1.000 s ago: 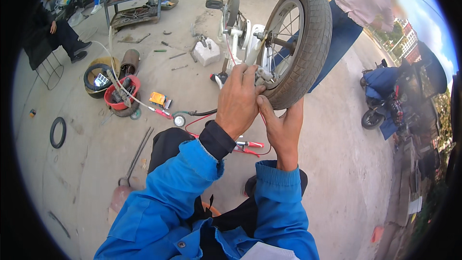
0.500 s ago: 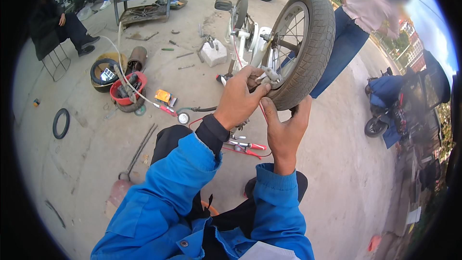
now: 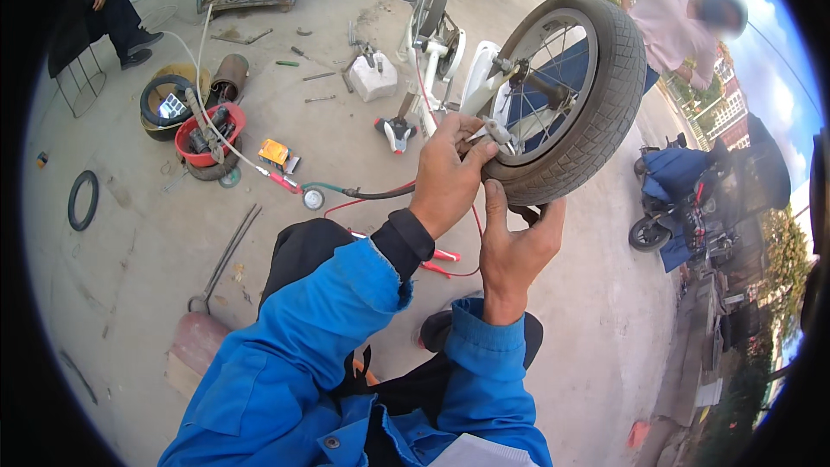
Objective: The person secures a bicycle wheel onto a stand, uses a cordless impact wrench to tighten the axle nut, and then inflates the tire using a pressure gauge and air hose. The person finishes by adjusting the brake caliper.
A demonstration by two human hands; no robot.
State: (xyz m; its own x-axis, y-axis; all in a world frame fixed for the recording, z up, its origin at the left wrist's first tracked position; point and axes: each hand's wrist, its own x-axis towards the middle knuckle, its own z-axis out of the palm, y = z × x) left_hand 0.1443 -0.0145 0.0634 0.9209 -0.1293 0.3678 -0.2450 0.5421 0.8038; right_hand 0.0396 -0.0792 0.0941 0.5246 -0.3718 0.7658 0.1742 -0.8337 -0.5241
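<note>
Left hand [image 3: 445,177] pinches grey part [image 3: 498,131], right hand [image 3: 519,249] grips tire [image 3: 609,125]; hose [image 3: 378,195], red basin [image 3: 200,158] at left

Pale, scuffed concrete ground [image 3: 138,329] before me. Lying on it, to my left: black rubber ring [image 3: 73,203], long tong-like tool [image 3: 232,251], yellow-orange box [image 3: 275,152]. Farther out: white block [image 3: 373,77], small green rod [image 3: 287,63], blue-legged rack [image 3: 251,3] standing.

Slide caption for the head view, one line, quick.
Left hand at a grey metal fitting, right hand at the tire of a white bicycle.
</note>
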